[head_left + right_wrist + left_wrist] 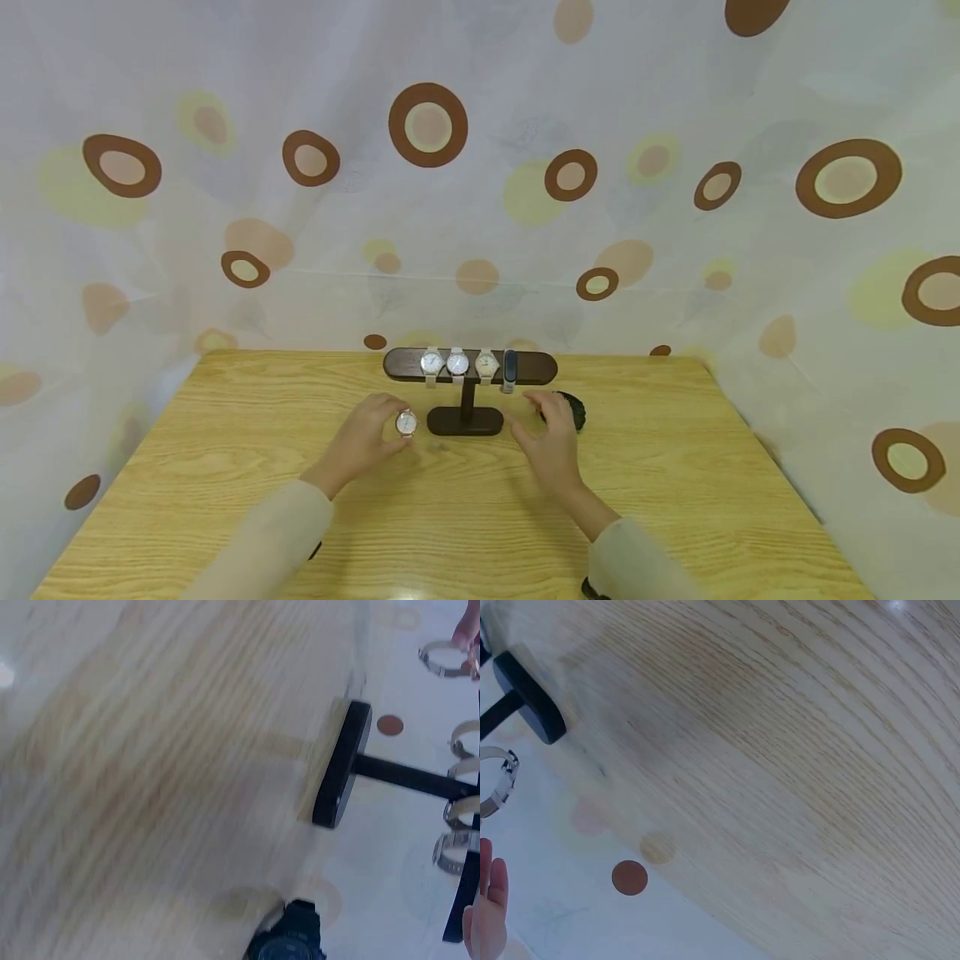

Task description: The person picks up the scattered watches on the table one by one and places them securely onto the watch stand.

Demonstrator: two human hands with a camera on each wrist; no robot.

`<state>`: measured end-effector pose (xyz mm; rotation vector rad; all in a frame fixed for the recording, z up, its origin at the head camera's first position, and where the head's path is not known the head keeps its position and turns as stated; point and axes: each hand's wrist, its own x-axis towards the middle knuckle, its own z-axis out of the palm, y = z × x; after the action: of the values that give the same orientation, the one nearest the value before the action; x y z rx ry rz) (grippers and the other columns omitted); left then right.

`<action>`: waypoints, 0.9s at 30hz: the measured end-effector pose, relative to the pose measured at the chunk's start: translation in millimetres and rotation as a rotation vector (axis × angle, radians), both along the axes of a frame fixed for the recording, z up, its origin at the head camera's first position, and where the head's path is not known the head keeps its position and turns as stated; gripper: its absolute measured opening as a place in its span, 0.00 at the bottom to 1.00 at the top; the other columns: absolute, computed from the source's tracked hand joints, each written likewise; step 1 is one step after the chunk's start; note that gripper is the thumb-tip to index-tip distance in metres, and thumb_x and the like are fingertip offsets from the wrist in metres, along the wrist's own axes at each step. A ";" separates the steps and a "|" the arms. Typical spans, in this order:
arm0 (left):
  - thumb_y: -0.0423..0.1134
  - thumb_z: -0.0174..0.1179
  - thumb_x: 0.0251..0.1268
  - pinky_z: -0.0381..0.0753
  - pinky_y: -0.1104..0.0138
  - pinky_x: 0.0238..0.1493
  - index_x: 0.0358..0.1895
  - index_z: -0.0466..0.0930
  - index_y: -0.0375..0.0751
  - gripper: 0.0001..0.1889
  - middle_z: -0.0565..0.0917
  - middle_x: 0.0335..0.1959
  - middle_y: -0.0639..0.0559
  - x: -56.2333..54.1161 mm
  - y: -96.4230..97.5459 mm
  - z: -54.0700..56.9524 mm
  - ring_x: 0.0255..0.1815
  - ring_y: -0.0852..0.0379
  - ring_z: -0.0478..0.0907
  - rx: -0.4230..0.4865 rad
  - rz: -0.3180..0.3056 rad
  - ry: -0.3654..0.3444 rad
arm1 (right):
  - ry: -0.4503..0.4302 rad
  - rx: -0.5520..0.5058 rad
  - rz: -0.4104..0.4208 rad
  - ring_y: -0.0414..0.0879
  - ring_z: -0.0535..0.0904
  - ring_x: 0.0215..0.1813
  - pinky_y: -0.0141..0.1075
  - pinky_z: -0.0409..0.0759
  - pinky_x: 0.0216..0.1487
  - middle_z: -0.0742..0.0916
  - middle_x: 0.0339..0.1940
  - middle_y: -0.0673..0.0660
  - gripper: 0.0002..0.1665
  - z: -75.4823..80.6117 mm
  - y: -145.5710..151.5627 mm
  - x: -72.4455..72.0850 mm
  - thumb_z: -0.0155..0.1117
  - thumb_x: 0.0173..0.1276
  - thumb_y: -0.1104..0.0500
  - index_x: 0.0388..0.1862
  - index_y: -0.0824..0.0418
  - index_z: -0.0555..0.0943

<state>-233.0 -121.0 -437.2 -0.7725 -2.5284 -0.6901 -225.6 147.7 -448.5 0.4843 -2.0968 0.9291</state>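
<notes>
Between thumb and fingers, my left hand (365, 437) pinches a wristwatch (406, 423) with a round white dial, held upright left of the stand. Its light strap loop (502, 784) shows at the left edge of the left wrist view. A dark watch stand (467, 421) bears three light-strapped wristwatches (457, 364) and a dark-screened fitness band (510, 367) on its crossbar. My right hand (553, 446) is to the stand's right, thumb and fingers apart, holding nothing. Beyond its fingers lies a black wristwatch (576, 410), partly hidden by them; its chunky case (287, 946) shows in the right wrist view.
A light wooden table (465, 525) carries the stand near its far edge. Behind and at the sides hangs a pale curtain (480, 208) printed with brown, peach and yellow circles.
</notes>
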 end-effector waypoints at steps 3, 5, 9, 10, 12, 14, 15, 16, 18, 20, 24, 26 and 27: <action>0.37 0.74 0.41 0.79 0.57 0.50 0.42 0.80 0.32 0.21 0.82 0.40 0.44 -2.7 -7.4 1.5 0.45 0.47 0.78 -0.004 0.028 -0.001 | 0.044 0.069 -0.035 0.55 0.72 0.44 0.44 0.75 0.42 0.78 0.41 0.63 0.28 5.6 10.6 -7.5 0.77 0.43 0.66 0.45 0.69 0.77; 0.37 0.74 0.41 0.79 0.56 0.51 0.42 0.80 0.32 0.22 0.82 0.41 0.43 -3.9 -11.5 2.7 0.45 0.46 0.78 -0.005 0.042 -0.010 | 0.053 0.121 -0.060 0.57 0.72 0.46 0.48 0.74 0.44 0.77 0.43 0.66 0.31 8.2 16.8 -12.5 0.77 0.42 0.65 0.47 0.69 0.76; 0.35 0.74 0.41 0.79 0.55 0.50 0.42 0.79 0.31 0.22 0.82 0.41 0.42 -5.9 -18.8 5.4 0.45 0.45 0.78 0.000 0.061 -0.010 | 0.047 0.224 -0.090 0.62 0.71 0.49 0.56 0.72 0.46 0.77 0.49 0.70 0.35 13.2 27.4 -23.0 0.77 0.42 0.65 0.52 0.70 0.75; 0.35 0.74 0.40 0.79 0.55 0.50 0.42 0.79 0.31 0.22 0.82 0.40 0.42 -6.3 -20.4 6.5 0.45 0.45 0.78 0.002 0.063 -0.007 | 0.032 0.253 -0.102 0.64 0.71 0.51 0.58 0.72 0.47 0.76 0.50 0.70 0.37 14.6 29.4 -25.5 0.77 0.43 0.64 0.54 0.70 0.74; 0.34 0.74 0.40 0.79 0.54 0.49 0.41 0.79 0.31 0.22 0.82 0.40 0.42 -7.4 -23.8 8.8 0.44 0.45 0.78 0.002 0.069 0.003 | -0.001 0.311 -0.115 0.66 0.70 0.54 0.60 0.71 0.50 0.75 0.53 0.71 0.38 19.2 32.5 -30.2 0.77 0.43 0.63 0.56 0.69 0.74; 0.35 0.74 0.41 0.79 0.54 0.49 0.42 0.79 0.30 0.22 0.82 0.40 0.41 -8.9 -27.3 10.9 0.44 0.44 0.78 -0.004 0.073 0.005 | -0.038 0.377 -0.128 0.66 0.70 0.56 0.61 0.72 0.52 0.75 0.55 0.71 0.40 23.5 33.6 -35.0 0.78 0.44 0.62 0.58 0.68 0.73; 0.35 0.73 0.41 0.79 0.54 0.49 0.42 0.79 0.30 0.22 0.82 0.40 0.41 -9.5 -28.8 12.2 0.44 0.44 0.78 -0.007 0.076 0.008 | -0.058 0.413 -0.133 0.66 0.70 0.56 0.60 0.72 0.53 0.75 0.56 0.70 0.40 25.4 33.7 -37.2 0.77 0.45 0.60 0.58 0.67 0.73; 0.35 0.73 0.42 0.79 0.53 0.49 0.42 0.79 0.30 0.22 0.82 0.40 0.41 -10.3 -30.1 13.5 0.44 0.44 0.78 -0.010 0.079 0.008 | -0.074 0.447 -0.136 0.66 0.71 0.56 0.59 0.73 0.53 0.75 0.57 0.70 0.40 27.0 33.6 -39.4 0.77 0.46 0.59 0.59 0.67 0.73; 0.36 0.73 0.42 0.79 0.53 0.48 0.43 0.79 0.30 0.22 0.82 0.40 0.40 -11.6 -32.3 16.0 0.44 0.43 0.78 -0.012 0.085 0.012 | -0.104 0.500 -0.132 0.65 0.72 0.56 0.58 0.74 0.53 0.75 0.57 0.69 0.39 30.1 32.7 -42.7 0.76 0.48 0.59 0.60 0.65 0.73; 0.35 0.73 0.42 0.79 0.52 0.48 0.43 0.79 0.29 0.22 0.81 0.40 0.40 -13.1 -33.7 18.5 0.44 0.43 0.78 -0.003 0.085 0.021 | -0.119 0.540 -0.130 0.64 0.72 0.55 0.56 0.76 0.53 0.75 0.56 0.68 0.37 31.7 31.8 -45.0 0.75 0.50 0.59 0.60 0.65 0.73; 0.34 0.73 0.41 0.79 0.52 0.47 0.43 0.79 0.28 0.22 0.82 0.39 0.39 -16.4 -35.8 23.4 0.43 0.42 0.78 0.015 0.085 0.046 | -0.101 0.575 -0.134 0.62 0.74 0.54 0.54 0.77 0.52 0.77 0.54 0.67 0.34 32.9 30.1 -48.4 0.74 0.51 0.62 0.58 0.65 0.74; 0.34 0.73 0.42 0.79 0.52 0.48 0.43 0.79 0.28 0.22 0.82 0.39 0.39 -18.5 -37.0 25.8 0.43 0.42 0.78 0.011 0.094 0.048 | -0.079 0.587 -0.138 0.62 0.74 0.53 0.53 0.77 0.52 0.78 0.53 0.67 0.33 34.1 29.5 -49.3 0.74 0.50 0.64 0.56 0.66 0.75; 0.34 0.73 0.42 0.79 0.51 0.48 0.43 0.79 0.28 0.23 0.82 0.39 0.39 -19.2 -37.5 27.0 0.44 0.42 0.78 0.013 0.099 0.041 | -0.069 0.592 -0.139 0.62 0.74 0.53 0.53 0.77 0.52 0.78 0.52 0.67 0.32 34.8 29.3 -49.6 0.74 0.49 0.64 0.56 0.66 0.75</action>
<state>-252.2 -158.5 -410.2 -0.6460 -2.5036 -0.6507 -275.2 177.0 -413.7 0.5964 -2.4244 0.2316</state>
